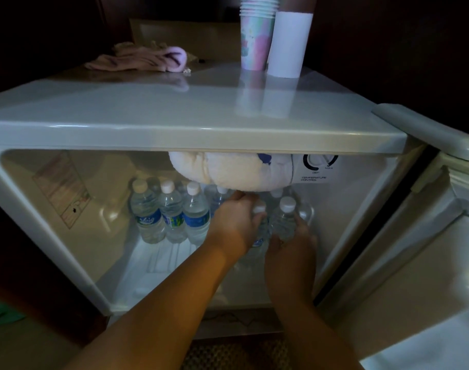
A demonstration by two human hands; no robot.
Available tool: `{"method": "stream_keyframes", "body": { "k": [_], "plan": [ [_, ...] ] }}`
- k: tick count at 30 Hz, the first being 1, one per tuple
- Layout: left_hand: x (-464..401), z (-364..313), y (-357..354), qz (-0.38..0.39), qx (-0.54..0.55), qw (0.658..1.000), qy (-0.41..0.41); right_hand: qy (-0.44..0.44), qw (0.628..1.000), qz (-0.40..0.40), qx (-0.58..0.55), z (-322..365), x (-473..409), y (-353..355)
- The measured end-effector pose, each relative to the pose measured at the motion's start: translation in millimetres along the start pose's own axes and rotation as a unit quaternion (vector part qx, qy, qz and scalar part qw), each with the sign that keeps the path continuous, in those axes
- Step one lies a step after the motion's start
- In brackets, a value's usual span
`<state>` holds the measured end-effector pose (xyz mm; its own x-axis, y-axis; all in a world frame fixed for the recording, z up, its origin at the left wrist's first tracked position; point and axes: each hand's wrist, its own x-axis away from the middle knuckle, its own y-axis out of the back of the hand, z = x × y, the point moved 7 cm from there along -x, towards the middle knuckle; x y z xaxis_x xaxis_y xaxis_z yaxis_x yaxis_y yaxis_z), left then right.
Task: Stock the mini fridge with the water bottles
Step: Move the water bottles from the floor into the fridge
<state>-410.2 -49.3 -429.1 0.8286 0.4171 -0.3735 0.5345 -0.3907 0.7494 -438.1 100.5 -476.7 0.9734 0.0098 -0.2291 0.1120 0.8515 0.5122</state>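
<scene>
The white mini fridge [190,121] stands open, lit inside. Three upright water bottles [172,217] with white caps and blue labels line the back left of its floor; more bottles stand behind and to the right. My left hand [234,222] reaches in and grips a bottle [260,228] near its cap. My right hand [292,249] holds another clear bottle [284,221] round its lower body, right beside the first. Both bottles are upright, at the right of the row.
A frosted white freezer lump [228,170] hangs just above my hands beside the temperature dial [320,162]. The fridge door [425,236] swings open at the right. On top stand stacked paper cups [257,33], a white roll [289,44] and a pink cloth [142,60].
</scene>
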Motion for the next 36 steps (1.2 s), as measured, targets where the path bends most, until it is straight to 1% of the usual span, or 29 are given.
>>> {"method": "stream_keyframes", "body": {
  "k": [5, 10, 16, 20, 24, 25, 27, 31, 36],
  "plan": [
    [4, 8, -1, 0.011, 0.019, 0.999, 0.025, 0.010, 1.000, 0.004, -0.020, -2, 6, -7],
    [13, 18, 0, 0.006, 0.032, 0.998, 0.054, 0.005, 1.000, 0.009, -0.014, -2, 14, -12],
    [23, 22, 0, 0.003, 0.031, 0.998, 0.049, -0.053, 0.997, 0.048, 0.000, -9, 17, -18],
    [29, 26, 1, 0.004, 0.048, 0.996, 0.070, -0.084, 0.993, 0.075, 0.019, -8, 22, -20],
    [38, 24, 18, -0.010, 0.043, 0.995, 0.087, -0.140, 0.982, 0.126, 0.002, 0, 34, -19],
    [41, 22, 26, -0.019, 0.031, 0.996, 0.079, -0.137, 0.980, 0.141, 0.005, 5, 40, -16],
    [49, 21, 46, -0.024, 0.005, 0.997, 0.068, -0.094, 0.981, 0.166, 0.036, 27, 51, -4],
    [64, 18, 99, -0.013, -0.019, 0.996, 0.092, 0.025, 0.986, 0.154, 0.066, 97, 55, 33],
    [77, -15, 176, -0.014, -0.037, 0.992, 0.123, 0.106, 0.959, 0.239, 0.113, 174, 69, 52]
  ]
}}
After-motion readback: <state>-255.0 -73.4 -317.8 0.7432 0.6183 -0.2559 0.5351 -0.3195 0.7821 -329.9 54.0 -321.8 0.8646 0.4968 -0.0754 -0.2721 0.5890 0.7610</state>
